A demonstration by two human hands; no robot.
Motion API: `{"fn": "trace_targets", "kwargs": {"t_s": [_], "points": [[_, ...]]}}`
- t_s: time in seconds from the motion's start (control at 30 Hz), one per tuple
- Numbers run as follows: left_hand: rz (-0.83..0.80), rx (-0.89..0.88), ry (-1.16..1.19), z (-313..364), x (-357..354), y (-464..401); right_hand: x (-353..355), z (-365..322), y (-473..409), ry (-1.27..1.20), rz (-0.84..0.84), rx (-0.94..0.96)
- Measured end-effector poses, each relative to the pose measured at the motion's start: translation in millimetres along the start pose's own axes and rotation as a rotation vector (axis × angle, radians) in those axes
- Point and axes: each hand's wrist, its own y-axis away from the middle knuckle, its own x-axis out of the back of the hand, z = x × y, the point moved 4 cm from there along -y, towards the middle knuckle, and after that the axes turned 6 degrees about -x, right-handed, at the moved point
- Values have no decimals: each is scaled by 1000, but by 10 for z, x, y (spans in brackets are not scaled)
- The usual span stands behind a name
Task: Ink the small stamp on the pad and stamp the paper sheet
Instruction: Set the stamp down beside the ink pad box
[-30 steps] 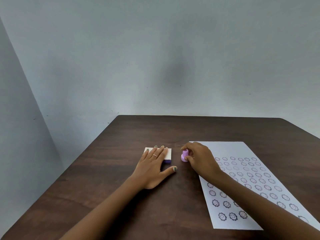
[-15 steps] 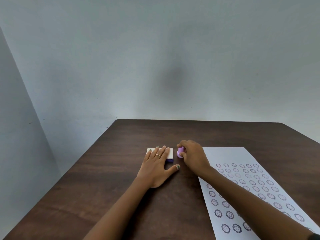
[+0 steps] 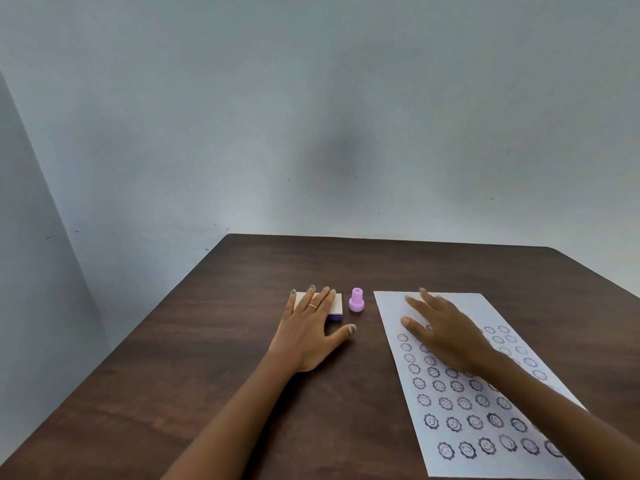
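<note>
A small pink stamp point(image 3: 356, 300) stands upright on the dark wooden table point(image 3: 214, 368), free of both hands. Just left of it lies the white ink pad point(image 3: 336, 305) with a purple edge, closed, and my left hand point(image 3: 311, 330) rests flat on it with fingers spread. The white paper sheet point(image 3: 460, 393) lies to the right, covered with several rows of round smiley-face prints. My right hand point(image 3: 443, 332) hovers open over the sheet's upper part, fingers apart, holding nothing.
A pale wall stands behind the table's far edge point(image 3: 381, 239). The table's left edge runs diagonally toward me. The sheet's near end reaches the bottom of the view.
My right hand has let go of the pink stamp beside the pad and moved right over the paper. My left hand has stayed on the pad.
</note>
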Motion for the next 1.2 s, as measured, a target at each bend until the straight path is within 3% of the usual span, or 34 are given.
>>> {"fn": "trace_targets", "kwargs": {"t_s": [0.17,0.83,1.03,1.2], "points": [[-30,-5,-15,5,-1,7,-145,121,-45,94,-68,-86],[-39,-8,-3,-44,-41,-23,-183,-15,-111,76,-41,-95],[157,-56,75,12,49,25,75,-106,78,-161,287,-80],[288,-51,65,84,144,127,165,-181,195,-163,376,-36]]}}
